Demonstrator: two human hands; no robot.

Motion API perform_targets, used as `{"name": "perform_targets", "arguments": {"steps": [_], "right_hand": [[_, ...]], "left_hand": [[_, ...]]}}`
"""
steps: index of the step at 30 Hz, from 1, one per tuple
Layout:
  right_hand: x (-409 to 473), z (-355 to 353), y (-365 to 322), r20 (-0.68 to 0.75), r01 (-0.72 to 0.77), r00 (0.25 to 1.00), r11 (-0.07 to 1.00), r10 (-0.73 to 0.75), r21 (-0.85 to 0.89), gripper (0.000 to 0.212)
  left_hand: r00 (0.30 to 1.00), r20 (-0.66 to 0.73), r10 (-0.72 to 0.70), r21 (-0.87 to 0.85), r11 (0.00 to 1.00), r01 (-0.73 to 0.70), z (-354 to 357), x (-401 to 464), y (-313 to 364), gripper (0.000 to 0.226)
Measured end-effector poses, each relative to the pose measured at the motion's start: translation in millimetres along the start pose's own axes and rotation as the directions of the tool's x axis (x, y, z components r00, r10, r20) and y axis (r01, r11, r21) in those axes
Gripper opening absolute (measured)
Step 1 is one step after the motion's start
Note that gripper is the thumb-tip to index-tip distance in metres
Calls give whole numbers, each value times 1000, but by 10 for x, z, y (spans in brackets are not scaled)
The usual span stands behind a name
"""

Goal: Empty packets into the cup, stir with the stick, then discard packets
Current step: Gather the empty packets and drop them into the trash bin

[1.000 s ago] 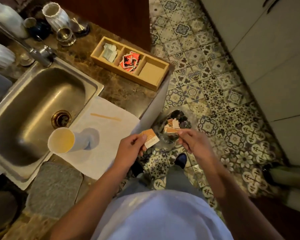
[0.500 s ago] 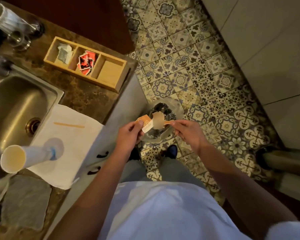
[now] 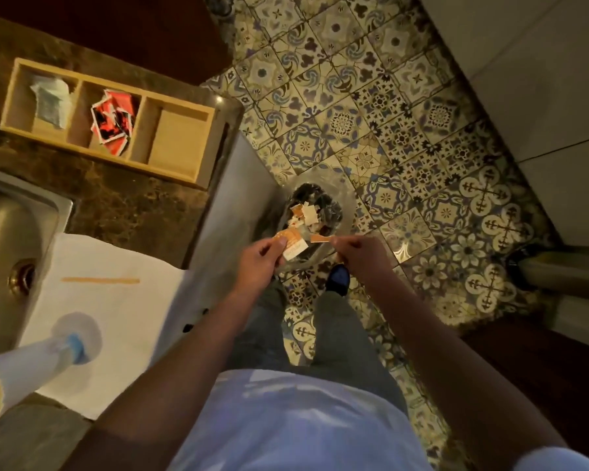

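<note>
1. The cup (image 3: pixel 0 375) stands on a white towel (image 3: pixel 116 321) on the counter (image 3: pixel 133 212), the stick (image 3: pixel 101 280) lying beyond it.
2. Over the bin (image 3: pixel 346 212), the left hand (image 3: pixel 259 263) pinches a packet (image 3: pixel 291 244); the right hand (image 3: pixel 357 254) pinches a torn strip (image 3: pixel 318 238).
3. Beyond the bin's near rim, discarded packets (image 3: pixel 305 215) lie inside.

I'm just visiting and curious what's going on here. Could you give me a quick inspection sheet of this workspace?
Surface: dark stone counter with a white paper towel beside the sink.
Job's things: cup and stir stick on the towel; packet in left hand; torn strip in right hand, both over the bin.
Clutter: wooden tray holding spare packets.
Grippers: both hands pinching paper.
Cables: nothing seen.
Surroundings: patterned floor tiles.
</note>
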State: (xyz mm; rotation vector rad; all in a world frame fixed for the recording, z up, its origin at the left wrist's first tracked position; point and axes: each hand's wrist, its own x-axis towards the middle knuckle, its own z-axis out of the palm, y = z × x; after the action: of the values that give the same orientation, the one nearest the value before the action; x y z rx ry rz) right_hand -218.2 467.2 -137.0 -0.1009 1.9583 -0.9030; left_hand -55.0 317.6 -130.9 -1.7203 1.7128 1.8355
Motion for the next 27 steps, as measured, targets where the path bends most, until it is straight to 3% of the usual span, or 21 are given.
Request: {"name": "perform_targets", "arguments": {"steps": [4,7,12,20,27], "right_hand": [[178,262,235,-42,-61,997,993,66,98,32],[339,426,428,-72,-110,990,988,118,110,36],[738,581,742,-91,-150,983,983,159,106,24],[1412,708,1144,-225,-208,954,978,200,-11,19],[1994,845,1376,-193,-210,966,959,174,-188,20]], "left_hand": [[998,8,-61,48,997,61,-49,380,-158,18],[995,11,-100,84,992,99,-20,655,-316,21],[988,-16,-152,137,979,153,56,1140,-622,32],[975,-32,-221,174,959,223,192,1753,-998,36],[968,-12,-250,226,943,246,411,2302,-1284,40]]}}
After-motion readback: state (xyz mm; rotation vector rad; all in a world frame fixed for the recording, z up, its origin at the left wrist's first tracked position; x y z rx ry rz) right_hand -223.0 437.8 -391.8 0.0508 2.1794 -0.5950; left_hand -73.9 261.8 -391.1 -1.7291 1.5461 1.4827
